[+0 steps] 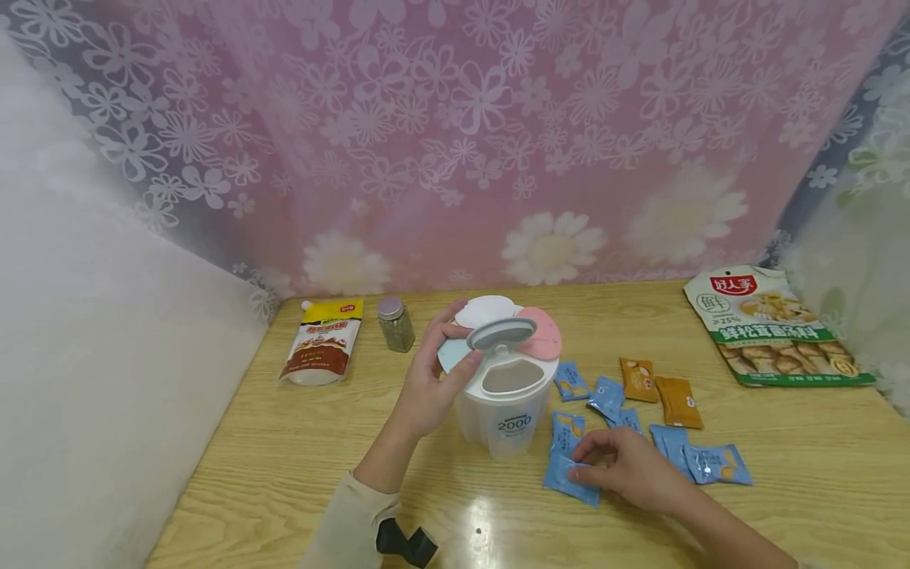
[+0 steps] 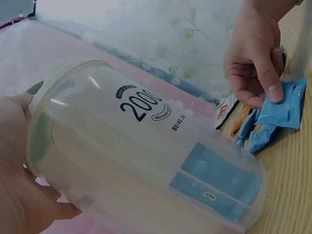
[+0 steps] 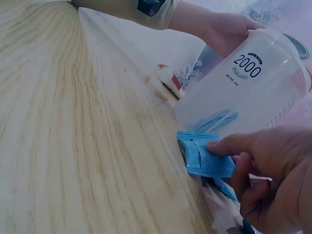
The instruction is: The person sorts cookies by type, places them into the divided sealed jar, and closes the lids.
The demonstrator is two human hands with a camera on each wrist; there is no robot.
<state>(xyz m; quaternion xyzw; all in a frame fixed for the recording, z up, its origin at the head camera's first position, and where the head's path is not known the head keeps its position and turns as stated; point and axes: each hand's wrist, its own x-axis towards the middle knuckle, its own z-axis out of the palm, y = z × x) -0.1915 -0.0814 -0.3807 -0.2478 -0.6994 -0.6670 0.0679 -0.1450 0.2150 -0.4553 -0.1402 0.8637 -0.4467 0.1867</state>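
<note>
A translucent storage canister [image 1: 513, 431] marked 2000 stands at the middle of the table. Its white top carries pink, pale blue and white lids, and a grey flip lid [image 1: 503, 333] is raised over an opening. My left hand [image 1: 428, 387] grips the canister around its top, thumb near the grey lid. Inside, a blue sachet [image 2: 217, 183] shows through the wall near the bottom. To the right, my right hand [image 1: 635, 468] pinches another blue sachet [image 3: 207, 157] between thumb and fingers, low over the table. Several blue sachets [image 1: 607, 397] lie around that hand.
Two orange sachets [image 1: 678, 401] lie behind the blue ones. At the back right leans a green and white food pouch [image 1: 775, 328]. On the left are a yellow and brown spouted pouch [image 1: 323, 344] and a small spice jar [image 1: 396, 325]. A floral curtain [image 1: 455, 158] hangs behind.
</note>
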